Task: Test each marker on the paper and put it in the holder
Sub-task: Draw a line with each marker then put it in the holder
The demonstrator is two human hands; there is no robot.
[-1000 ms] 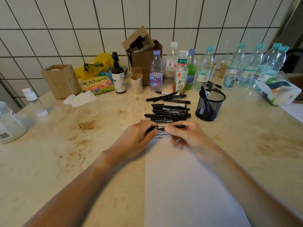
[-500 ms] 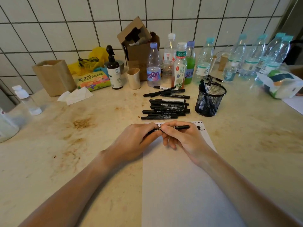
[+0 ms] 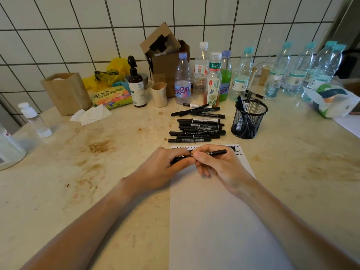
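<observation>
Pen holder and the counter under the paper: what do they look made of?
Pen holder: black wire mesh, probably metal, matt; the markers inside show through its grid. Counter: looks like polished stone or a stone-look slab, cream with brown mottled stains and a soft sheen; which one, the view leaves open.

Marker (image 3: 218,152) middle under curled fingers (image 3: 200,158); paper (image 3: 224,221) past bottom edge; scribbles partly hidden

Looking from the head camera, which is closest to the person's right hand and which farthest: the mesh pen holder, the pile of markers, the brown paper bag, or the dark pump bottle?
From the right hand:
1. Pile of markers, just beyond the hand on the counter.
2. Mesh pen holder, beyond it and to the right.
3. Dark pump bottle, back left near the wall.
4. Brown paper bag, far left by the tiles.
</observation>
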